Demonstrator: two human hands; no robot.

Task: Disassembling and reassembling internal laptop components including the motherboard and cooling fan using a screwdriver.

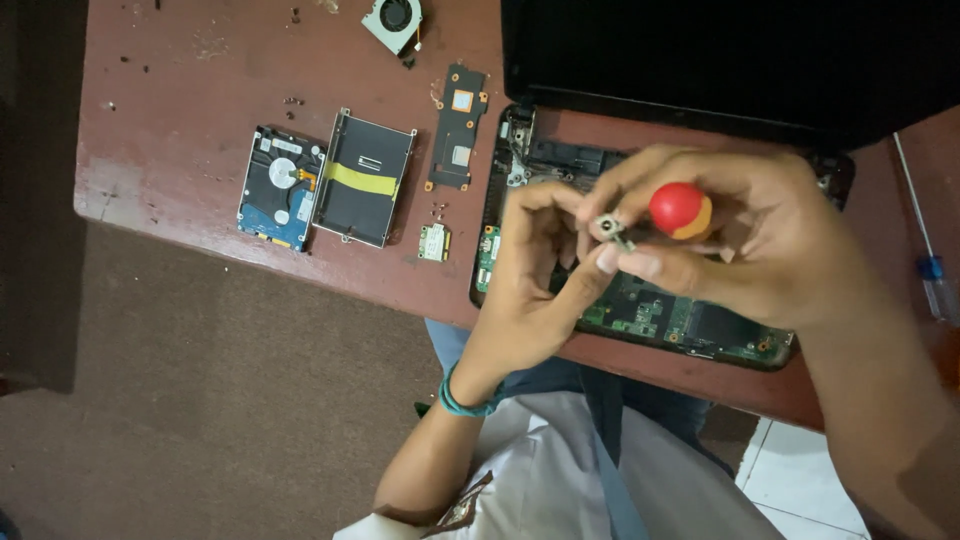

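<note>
Small metal part (pixel 612 228): held above the opened laptop base (pixel 640 300), pinched between the fingertips of both hands.
Screwdriver (pixel 682 210): a red and yellow handle is seen directly beside the metal part, above the laptop base; its tip cannot be made out.
Right hand (pixel 740 235): closed around the screwdriver handle, with the thumb pressed against the metal part.
Left hand (pixel 535 255): raised from below the laptop base, fingers curled and pinched on the metal part.
Step in hand: judged to be the tool being worked against the small part while it is steadied.
Next move: a steady pinch and careful alignment are called for.
Left of the laptop base: 1 small green card (pixel 434 242), 1 dark narrow board (pixel 457 127), 1 metal caddy (pixel 364 179), 1 hard drive (pixel 280 187).
Further up-left: 1 small fan (pixel 393 21).
Right of the laptop base: 1 blue-handled tool (pixel 930 262).
</note>
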